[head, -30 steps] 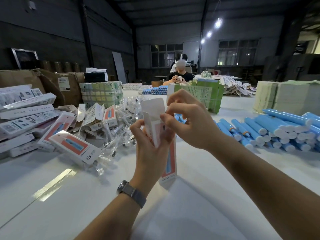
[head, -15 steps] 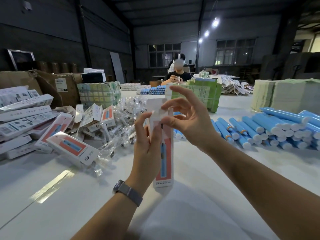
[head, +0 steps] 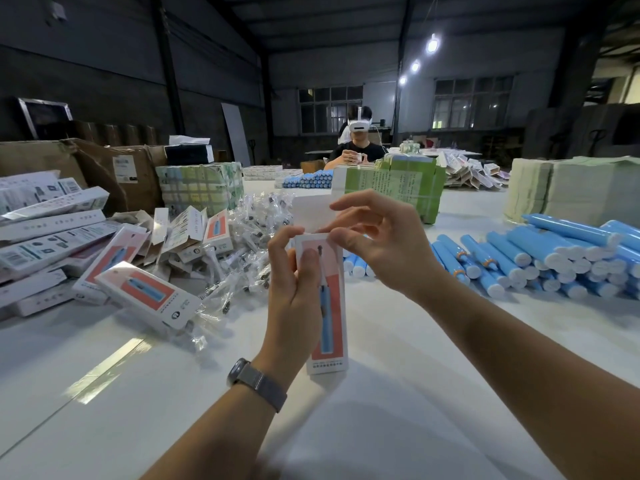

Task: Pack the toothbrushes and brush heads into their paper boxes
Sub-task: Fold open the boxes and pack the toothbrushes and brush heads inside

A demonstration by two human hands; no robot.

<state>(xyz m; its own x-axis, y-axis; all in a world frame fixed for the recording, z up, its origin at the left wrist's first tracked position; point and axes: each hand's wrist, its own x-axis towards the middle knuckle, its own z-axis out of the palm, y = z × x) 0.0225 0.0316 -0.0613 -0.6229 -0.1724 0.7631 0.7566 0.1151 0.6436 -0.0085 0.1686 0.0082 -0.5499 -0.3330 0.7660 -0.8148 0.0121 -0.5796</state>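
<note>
Left hand grips the box upright, its bottom end on the table, thumb across the front. Right hand pinches the open top flap, other fingers spread loose. Left of the box: brush heads in plastic, more boxes. Right of it: blue toothbrushes.

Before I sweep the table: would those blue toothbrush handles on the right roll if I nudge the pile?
Probably. The blue toothbrush handles look like smooth round cylinders lying loosely stacked on the glossy white table, so a nudge would likely set the top ones rolling. They appear rigid, so they probably would not bend.
</note>
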